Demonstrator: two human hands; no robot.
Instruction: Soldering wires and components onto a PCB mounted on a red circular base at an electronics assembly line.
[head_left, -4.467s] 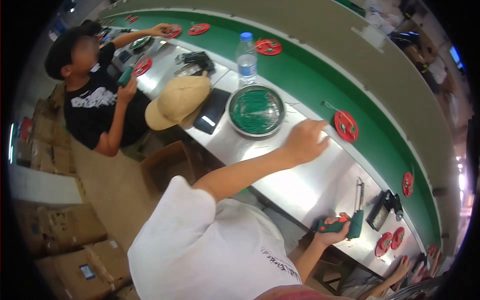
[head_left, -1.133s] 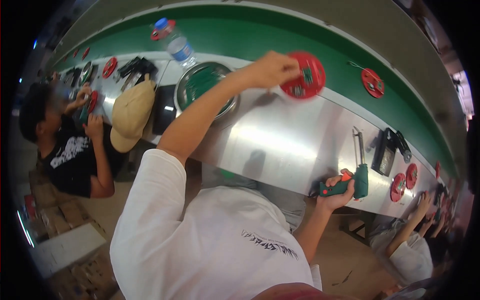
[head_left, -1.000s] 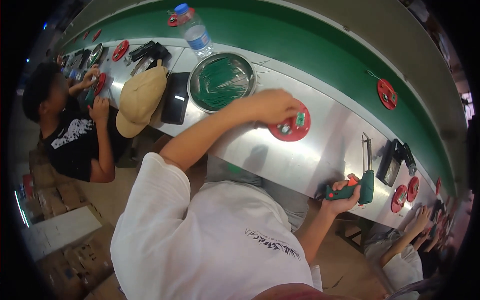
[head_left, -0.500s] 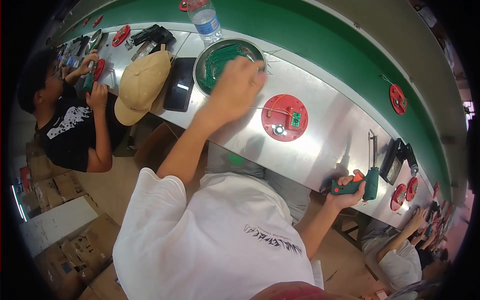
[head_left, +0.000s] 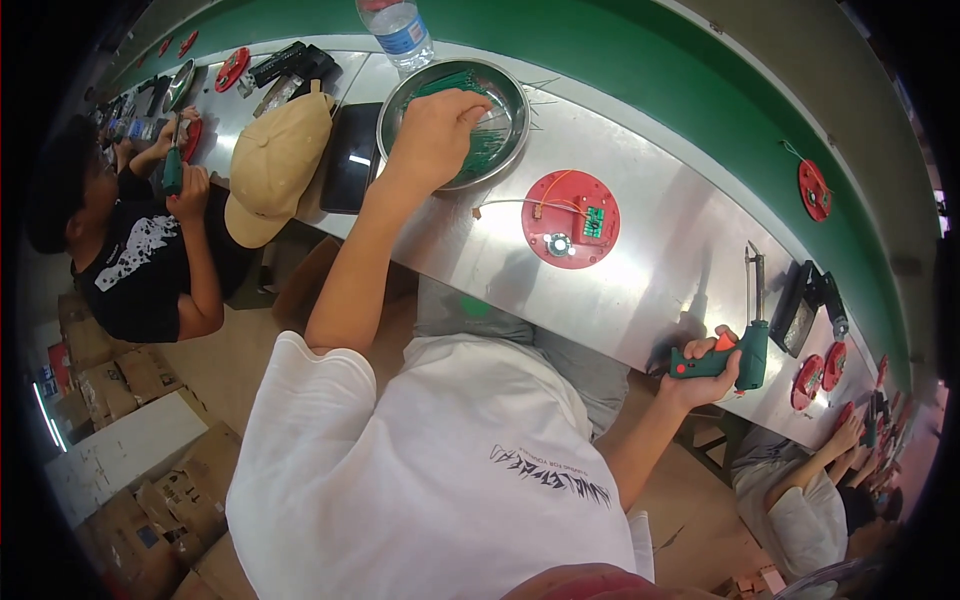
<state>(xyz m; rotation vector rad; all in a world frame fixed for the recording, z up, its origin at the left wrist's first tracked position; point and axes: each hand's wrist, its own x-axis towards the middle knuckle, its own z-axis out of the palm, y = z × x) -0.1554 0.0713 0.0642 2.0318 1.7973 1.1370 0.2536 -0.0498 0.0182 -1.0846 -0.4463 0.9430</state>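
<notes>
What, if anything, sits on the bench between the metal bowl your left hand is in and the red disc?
Nothing solid. The left hand is in the metal bowl of small green parts; the red disc lies just beside it on bare steel bench. Only the disc's own thin white wire trails across that gap.

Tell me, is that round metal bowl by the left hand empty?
Not empty. The round metal bowl holds a heap of thin green pieces, and the left hand reaches into it, fingers among them.

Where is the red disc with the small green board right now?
In the head view, the red disc lies flat on the metal table, right of the steel bowl and between the person's two hands.
</notes>
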